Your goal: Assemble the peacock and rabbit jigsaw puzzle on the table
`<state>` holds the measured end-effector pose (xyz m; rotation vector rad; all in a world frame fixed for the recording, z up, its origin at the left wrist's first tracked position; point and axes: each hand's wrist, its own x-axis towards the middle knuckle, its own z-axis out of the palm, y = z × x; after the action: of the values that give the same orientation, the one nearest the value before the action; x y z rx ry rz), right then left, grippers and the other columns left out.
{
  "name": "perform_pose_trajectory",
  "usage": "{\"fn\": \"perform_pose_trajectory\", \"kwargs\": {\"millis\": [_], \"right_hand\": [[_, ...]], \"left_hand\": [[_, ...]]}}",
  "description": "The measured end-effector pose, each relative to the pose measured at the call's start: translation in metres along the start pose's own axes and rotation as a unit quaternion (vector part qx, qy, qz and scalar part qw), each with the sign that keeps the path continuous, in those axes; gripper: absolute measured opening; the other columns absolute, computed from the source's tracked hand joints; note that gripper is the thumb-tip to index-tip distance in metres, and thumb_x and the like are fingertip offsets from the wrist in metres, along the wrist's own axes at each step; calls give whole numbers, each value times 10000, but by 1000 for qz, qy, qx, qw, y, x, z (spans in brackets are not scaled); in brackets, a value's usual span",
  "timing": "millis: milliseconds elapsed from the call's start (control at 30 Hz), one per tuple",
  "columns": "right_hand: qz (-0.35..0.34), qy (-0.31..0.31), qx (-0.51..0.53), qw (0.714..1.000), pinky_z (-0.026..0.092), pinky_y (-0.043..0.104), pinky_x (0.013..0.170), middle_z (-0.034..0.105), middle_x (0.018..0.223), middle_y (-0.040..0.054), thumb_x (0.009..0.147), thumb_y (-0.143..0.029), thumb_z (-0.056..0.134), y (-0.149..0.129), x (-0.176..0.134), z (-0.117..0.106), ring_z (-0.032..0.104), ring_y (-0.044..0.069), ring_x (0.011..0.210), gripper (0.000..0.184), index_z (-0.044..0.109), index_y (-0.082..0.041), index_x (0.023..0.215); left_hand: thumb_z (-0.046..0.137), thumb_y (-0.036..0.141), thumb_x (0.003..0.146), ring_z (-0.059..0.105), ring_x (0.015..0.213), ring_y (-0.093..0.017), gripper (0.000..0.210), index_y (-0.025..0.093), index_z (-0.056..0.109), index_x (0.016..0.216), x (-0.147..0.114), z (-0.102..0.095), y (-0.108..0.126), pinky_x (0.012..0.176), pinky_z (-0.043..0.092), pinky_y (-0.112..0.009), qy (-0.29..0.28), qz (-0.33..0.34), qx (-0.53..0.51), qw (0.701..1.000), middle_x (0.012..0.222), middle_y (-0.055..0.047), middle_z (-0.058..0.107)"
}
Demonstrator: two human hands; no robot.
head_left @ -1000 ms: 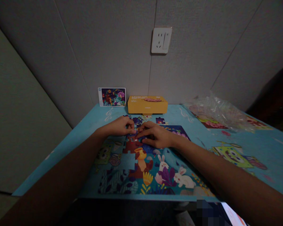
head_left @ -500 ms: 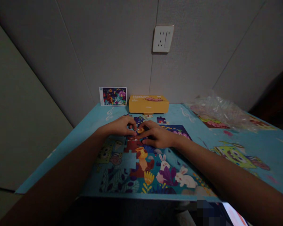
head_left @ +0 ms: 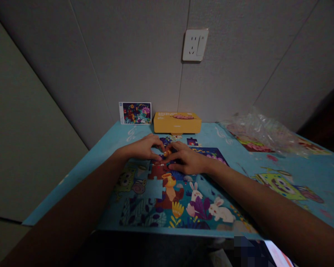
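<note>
A partly assembled jigsaw puzzle (head_left: 185,189) lies on the table, showing a bear, white rabbits and flowers. At its upper left part, my left hand (head_left: 145,147) has thumb and forefinger curled round a puzzle piece (head_left: 167,152) with an orange patch. From the other side, my right hand (head_left: 187,158) bends its fingers onto the same piece, its palm over the puzzle. The fingers cover much of the piece and its edges. Below my left hand, a gap in the puzzle shows the blue tabletop.
Loose puzzle pieces (head_left: 193,142) lie beyond my hands. A yellow box (head_left: 177,124) and an upright picture card (head_left: 135,113) stand near the wall. Crumpled clear plastic (head_left: 263,128) lies at the right on the blue table cover (head_left: 239,163). A wall socket (head_left: 195,45) is above.
My left fingers have shifted slightly, opening a little wider around the piece. My right hand stays nearly in place. The whole view has moved slightly.
</note>
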<state>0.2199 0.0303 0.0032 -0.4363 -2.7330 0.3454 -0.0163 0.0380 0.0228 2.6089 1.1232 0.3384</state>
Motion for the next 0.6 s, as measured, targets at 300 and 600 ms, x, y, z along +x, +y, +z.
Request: {"fn": "perform_pose_trajectory", "kwargs": {"millis": [300, 600], "right_hand": [[12, -1, -5, 1000, 375, 463, 939, 526, 1168, 113, 863, -317, 638, 4, 0, 1, 483, 274, 1082, 291, 713, -269, 1140], [12, 23, 0, 1000, 394, 454, 922, 542, 1139, 120, 850, -271, 642, 10, -1, 1, 506, 271, 1065, 233, 739, -219, 1056]], "left_hand": [[803, 539, 622, 170, 1407, -425, 733, 316, 581, 1283, -5, -1, -11, 1111, 155, -605, -14, -112, 74, 991, 1519, -117, 269], [776, 601, 608, 144, 1429, -437, 949, 352, 397, 1441, -9, -1, -21, 1093, 185, -640, -57, -140, 76, 986, 1562, -143, 230]]}}
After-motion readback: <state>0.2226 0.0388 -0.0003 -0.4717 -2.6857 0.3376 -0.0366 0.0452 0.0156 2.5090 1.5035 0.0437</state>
